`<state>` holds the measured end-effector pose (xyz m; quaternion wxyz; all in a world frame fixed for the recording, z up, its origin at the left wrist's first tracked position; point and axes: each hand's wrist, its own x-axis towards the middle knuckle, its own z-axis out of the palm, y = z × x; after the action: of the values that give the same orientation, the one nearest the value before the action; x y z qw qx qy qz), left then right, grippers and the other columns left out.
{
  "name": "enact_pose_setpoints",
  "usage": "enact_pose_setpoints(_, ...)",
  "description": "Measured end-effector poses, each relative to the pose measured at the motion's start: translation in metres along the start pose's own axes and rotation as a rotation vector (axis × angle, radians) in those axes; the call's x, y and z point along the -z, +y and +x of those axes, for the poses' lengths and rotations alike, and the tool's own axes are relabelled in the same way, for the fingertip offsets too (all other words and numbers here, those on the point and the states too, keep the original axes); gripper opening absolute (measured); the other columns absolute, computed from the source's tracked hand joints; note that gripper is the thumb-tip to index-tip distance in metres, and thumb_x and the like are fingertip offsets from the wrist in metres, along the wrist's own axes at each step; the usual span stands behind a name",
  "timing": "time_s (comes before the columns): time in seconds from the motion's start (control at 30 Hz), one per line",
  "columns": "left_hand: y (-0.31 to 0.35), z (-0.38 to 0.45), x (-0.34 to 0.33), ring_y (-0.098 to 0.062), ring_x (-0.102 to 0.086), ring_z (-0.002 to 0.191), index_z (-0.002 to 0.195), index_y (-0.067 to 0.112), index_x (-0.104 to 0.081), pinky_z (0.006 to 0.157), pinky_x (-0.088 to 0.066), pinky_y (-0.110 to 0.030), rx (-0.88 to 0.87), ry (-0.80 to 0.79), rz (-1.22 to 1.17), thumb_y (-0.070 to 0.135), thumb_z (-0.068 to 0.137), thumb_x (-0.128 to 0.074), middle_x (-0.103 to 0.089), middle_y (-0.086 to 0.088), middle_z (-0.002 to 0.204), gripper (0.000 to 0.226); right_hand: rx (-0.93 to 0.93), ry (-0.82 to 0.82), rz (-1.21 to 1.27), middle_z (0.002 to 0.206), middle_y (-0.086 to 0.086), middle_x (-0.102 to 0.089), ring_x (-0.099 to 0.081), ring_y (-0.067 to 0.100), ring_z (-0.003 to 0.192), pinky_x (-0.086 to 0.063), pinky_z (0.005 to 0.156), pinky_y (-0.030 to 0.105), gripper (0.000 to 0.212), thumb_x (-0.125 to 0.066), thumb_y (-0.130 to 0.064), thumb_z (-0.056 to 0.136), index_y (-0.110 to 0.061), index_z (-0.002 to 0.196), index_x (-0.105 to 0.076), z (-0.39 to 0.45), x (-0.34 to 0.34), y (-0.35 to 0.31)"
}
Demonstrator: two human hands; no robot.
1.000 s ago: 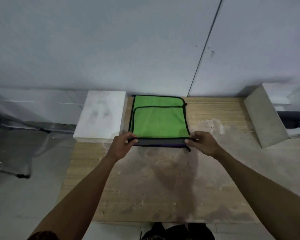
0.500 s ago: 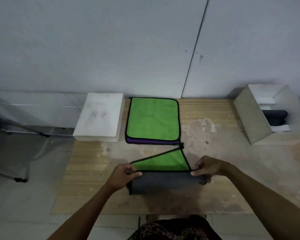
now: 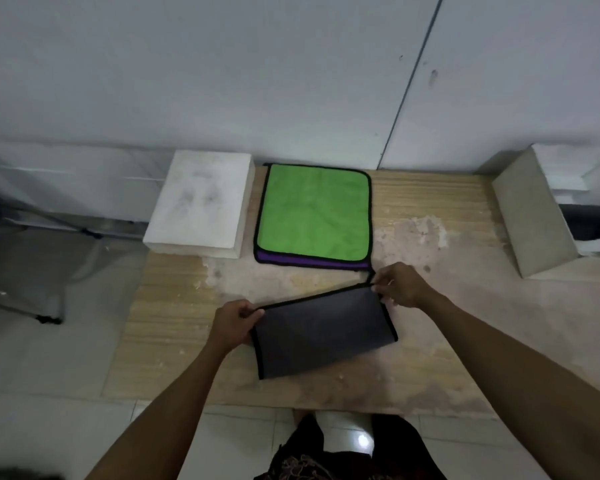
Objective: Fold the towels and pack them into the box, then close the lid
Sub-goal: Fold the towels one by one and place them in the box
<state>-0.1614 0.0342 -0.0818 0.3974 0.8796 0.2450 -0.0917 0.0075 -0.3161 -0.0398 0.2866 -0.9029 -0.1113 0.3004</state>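
Observation:
A grey towel (image 3: 321, 336) with black trim lies folded over on the near middle of the wooden board (image 3: 174, 306), grey side up. My left hand (image 3: 234, 322) pinches its far left corner. My right hand (image 3: 400, 284) pinches its far right corner. Behind it, against the wall, a green towel (image 3: 314, 213) lies flat on a purple towel (image 3: 309, 261) whose edge shows underneath. The open white box (image 3: 530, 213) stands at the right with something dark grey (image 3: 586, 218) inside it. A white lid (image 3: 200, 202) rests at the board's left rear.
The grey wall (image 3: 291, 81) runs right behind the board. White floor tiles (image 3: 49, 375) surround the board on the left and in front. A dark stand's feet (image 3: 49, 318) sit on the floor at the left.
Both hands pulled the top towel off the stack toward me, then folded it away from me so its green face is covered and only grey shows.

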Motion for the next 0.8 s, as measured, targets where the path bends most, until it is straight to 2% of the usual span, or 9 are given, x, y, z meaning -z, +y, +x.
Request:
enact_pose_setpoints(0.1, -0.004, -0.008, -0.007, -0.018, -0.069, 0.074, 0.082, 0.014, -0.072, 0.065, -0.048, -0.026, 0.084, 0.071, -0.024, 0.034, 0.08, -0.079, -0.071, -0.001, 0.073, 0.021, 0.019, 0.043, -0.121, 0.077, -0.001, -0.07, -0.07, 0.017, 0.079, -0.049, 0.067, 0.024, 0.006, -0.077, -0.022, 0.086, -0.017, 0.088, -0.076, 0.015, -0.013, -0.002)
enact_pose_setpoints(0.17, 0.002, -0.016, -0.007, -0.018, -0.067, 0.079, 0.093, 0.014, -0.069, 0.066, -0.044, -0.024, 0.177, 0.089, -0.087, 0.038, 0.077, -0.08, -0.069, 0.0, 0.08, 0.032, -0.011, 0.064, -0.13, 0.077, -0.003, -0.067, -0.066, 0.019, 0.083, -0.047, 0.072, 0.027, 0.009, -0.078, -0.024, 0.085, -0.018, 0.091, -0.075, 0.017, -0.021, -0.003)
enact_pose_setpoints(0.27, 0.01, -0.037, -0.011, -0.019, -0.064, 0.081, 0.107, 0.016, -0.054, 0.067, -0.051, -0.028, 0.319, 0.053, -0.171, 0.046, 0.068, -0.085, -0.064, -0.002, 0.086, 0.058, -0.041, 0.114, -0.118, 0.08, -0.002, -0.063, -0.059, 0.018, 0.08, -0.043, 0.07, 0.028, 0.02, -0.08, -0.027, 0.083, -0.017, 0.097, -0.07, 0.011, -0.032, -0.001)
enact_pose_setpoints(0.37, 0.01, -0.073, -0.024, -0.019, -0.066, 0.08, 0.112, 0.015, -0.048, 0.067, -0.055, -0.029, 0.409, 0.036, -0.268, 0.042, 0.062, -0.09, -0.066, -0.005, 0.089, 0.07, -0.037, 0.166, -0.12, 0.083, -0.001, -0.061, -0.056, 0.02, 0.08, -0.045, 0.071, 0.031, 0.032, -0.083, -0.031, 0.079, -0.016, 0.1, -0.066, 0.003, -0.039, 0.005)
enact_pose_setpoints(0.5, 0.003, -0.113, -0.042, -0.018, -0.064, 0.079, 0.113, 0.012, -0.052, 0.066, -0.05, -0.025, 0.447, 0.097, -0.266, 0.031, 0.065, -0.09, -0.068, -0.007, 0.091, 0.065, -0.063, 0.149, -0.087, 0.076, -0.004, -0.06, -0.059, 0.023, 0.079, -0.041, 0.069, 0.029, 0.036, -0.088, -0.027, 0.074, -0.017, 0.096, -0.06, -0.01, -0.048, 0.019)
enact_pose_setpoints(0.57, 0.002, -0.124, -0.046, -0.021, -0.067, 0.081, 0.111, 0.01, -0.054, 0.066, -0.048, -0.024, 0.444, 0.15, -0.28, 0.026, 0.066, -0.09, -0.066, -0.006, 0.084, 0.06, -0.095, 0.151, -0.063, 0.067, -0.01, -0.059, -0.066, 0.025, 0.079, -0.038, 0.064, 0.026, 0.034, -0.09, -0.025, 0.071, -0.019, 0.084, -0.059, -0.014, -0.05, 0.03)
enact_pose_setpoints(0.63, 0.003, -0.13, -0.047, -0.02, -0.065, 0.077, 0.11, 0.008, -0.055, 0.064, -0.046, -0.024, 0.443, 0.186, -0.293, 0.022, 0.065, -0.09, -0.063, -0.004, 0.078, 0.058, -0.127, 0.166, -0.012, 0.069, -0.008, -0.063, -0.068, 0.027, 0.081, -0.043, 0.062, 0.027, 0.033, -0.091, -0.026, 0.07, -0.018, 0.084, -0.061, -0.017, -0.05, 0.036)
enact_pose_setpoints(0.7, 0.006, -0.133, -0.048, -0.019, -0.063, 0.075, 0.108, 0.007, -0.055, 0.065, -0.046, -0.026, 0.443, 0.231, -0.291, 0.023, 0.065, -0.09, -0.064, -0.003, 0.077, 0.058, -0.104, 0.204, -0.034, 0.09, 0.001, -0.068, -0.066, 0.03, 0.092, -0.05, 0.069, 0.033, 0.04, -0.087, -0.031, 0.075, -0.017, 0.104, -0.062, -0.023, -0.052, 0.034)
enact_pose_setpoints(0.8, 0.011, -0.132, -0.049, -0.025, -0.065, 0.085, 0.109, 0.006, -0.053, 0.073, -0.046, -0.027, 0.468, 0.292, -0.295, 0.027, 0.067, -0.089, -0.069, -0.004, 0.082, 0.059, 0.14, 0.267, -0.269, 0.135, 0.01, -0.053, -0.053, 0.033, 0.119, -0.049, 0.093, 0.043, 0.071, -0.071, -0.052, 0.085, -0.016, 0.141, -0.045, -0.04, -0.075, 0.018)
